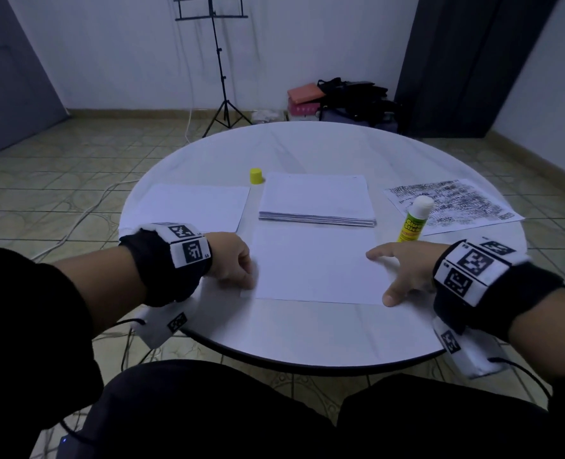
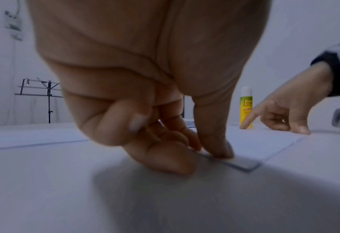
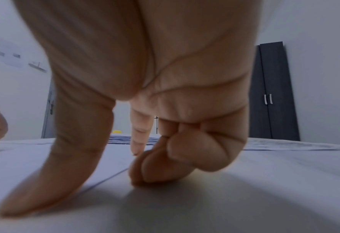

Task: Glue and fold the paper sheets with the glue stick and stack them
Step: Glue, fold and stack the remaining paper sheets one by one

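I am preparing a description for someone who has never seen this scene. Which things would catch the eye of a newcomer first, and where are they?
First, both hands at the near sheet on the round white table: the left hand pinches its near-left corner, while the right hand rests at its right edge. Next come the colours: the uncapped glue stick standing right of the sheet, and its yellow cap farther back beside the paper stack.

Dim, bluish light; wrist views blurred, edges bowed.
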Available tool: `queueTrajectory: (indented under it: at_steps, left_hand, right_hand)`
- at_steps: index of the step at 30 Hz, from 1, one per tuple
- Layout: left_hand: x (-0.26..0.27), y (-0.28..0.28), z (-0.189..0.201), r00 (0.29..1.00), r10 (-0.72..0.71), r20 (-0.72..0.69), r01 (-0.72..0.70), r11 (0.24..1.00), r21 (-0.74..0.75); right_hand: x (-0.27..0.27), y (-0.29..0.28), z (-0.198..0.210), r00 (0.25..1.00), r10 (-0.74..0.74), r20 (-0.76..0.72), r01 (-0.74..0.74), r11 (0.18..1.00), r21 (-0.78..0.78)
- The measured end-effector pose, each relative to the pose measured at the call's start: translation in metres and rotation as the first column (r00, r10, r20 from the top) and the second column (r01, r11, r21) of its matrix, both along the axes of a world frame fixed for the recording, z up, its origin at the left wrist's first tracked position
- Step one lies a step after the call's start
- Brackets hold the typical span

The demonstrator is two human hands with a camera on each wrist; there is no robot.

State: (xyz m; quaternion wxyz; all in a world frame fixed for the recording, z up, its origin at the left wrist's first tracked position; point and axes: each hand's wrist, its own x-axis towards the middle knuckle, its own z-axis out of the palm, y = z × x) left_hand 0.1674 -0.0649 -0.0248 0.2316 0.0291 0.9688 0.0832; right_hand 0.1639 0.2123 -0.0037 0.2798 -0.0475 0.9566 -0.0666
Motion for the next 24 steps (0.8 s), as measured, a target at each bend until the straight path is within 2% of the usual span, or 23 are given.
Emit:
queueTrajectory:
  at_steps: [3,5,9,12,14,18,24]
  left_hand:
    - [-0.006,0.005,0.014,0.992,-0.053,0.115,0.073,0.981,-0.182]
    - [-0.018,0.023,0.021,0.991,-0.098,0.088,0.118,0.958,-0.262]
    - [-0.035,0.094,0.023,0.961,-0.264,-0.08,0.233,0.933,-0.276]
    - [-0.033,0.142,0.01,0.934,-0.354,-0.055,0.331,0.911,-0.247]
    - [-0.033,0.153,-0.001,0.929,-0.369,-0.026,0.351,0.901,-0.256]
    - [-0.034,0.126,-0.007,0.948,-0.319,-0.012,0.31,0.929,-0.202]
    - [-0.019,0.037,-0.003,0.977,-0.212,0.018,0.209,0.945,-0.25]
  right_hand:
    - [-0.004,-0.003,-0.002,0.999,0.043,-0.022,-0.041,0.998,0.053]
    - [-0.006,-0.005,-0.003,0.995,0.097,-0.037,-0.093,0.99,0.109]
    - [-0.013,-0.008,-0.008,0.98,0.189,-0.068,-0.172,0.963,0.206]
    - [-0.017,-0.006,-0.01,0.975,0.21,-0.064,-0.197,0.965,0.172]
    - [-0.017,-0.004,-0.013,0.97,0.227,-0.084,-0.211,0.962,0.172]
    - [-0.014,-0.004,-0.016,0.958,0.259,-0.122,-0.224,0.944,0.242]
    - [-0.013,-0.008,-0.012,0.961,0.267,-0.069,-0.238,0.93,0.281]
